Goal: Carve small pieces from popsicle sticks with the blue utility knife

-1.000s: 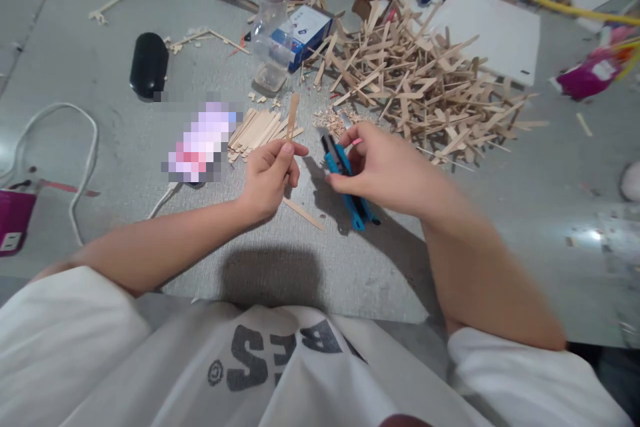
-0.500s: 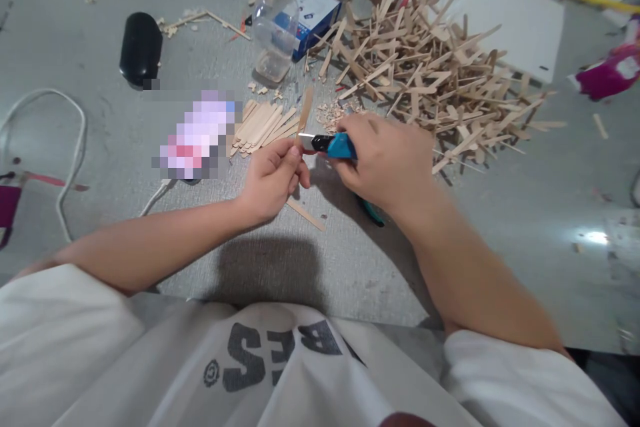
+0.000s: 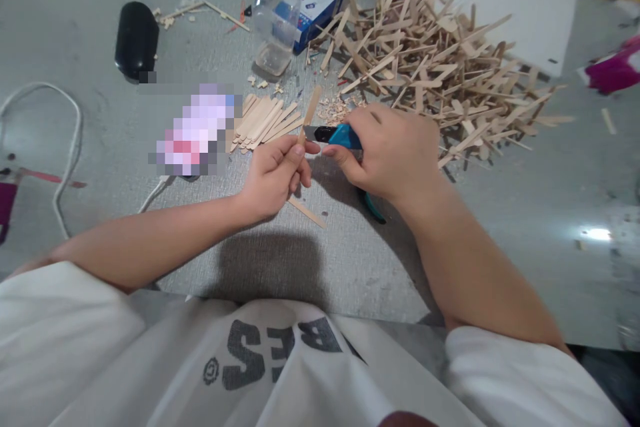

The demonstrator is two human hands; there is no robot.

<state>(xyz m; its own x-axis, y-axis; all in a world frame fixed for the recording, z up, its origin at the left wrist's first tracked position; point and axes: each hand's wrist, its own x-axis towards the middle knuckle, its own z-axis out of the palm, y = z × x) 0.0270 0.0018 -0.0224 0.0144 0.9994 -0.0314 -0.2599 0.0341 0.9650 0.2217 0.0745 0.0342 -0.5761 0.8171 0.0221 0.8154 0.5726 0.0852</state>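
Observation:
Between the thumb and fingers of my left hand is a wooden craft stick, its free end pointing up and away. My right hand is wrapped round a blue and black utility knife, whose short blade meets the stick's edge just above my left fingertips. Beyond my left hand lies a row of craft sticks. Small wood shavings are scattered past the knife. A single stick rests on the table below my left hand, and a teal curved handle shows under my right wrist.
A large heap of craft sticks spreads at the back right. Behind the row stand a clear plastic bottle and a blue box. On the left are a black case, a blurred phone and a white cable.
The held stick has turned, its upper end tipping to the right. My right hand and knife have shifted slightly right, and the right thumb now sits apart from the stick. The whole view has moved slightly.

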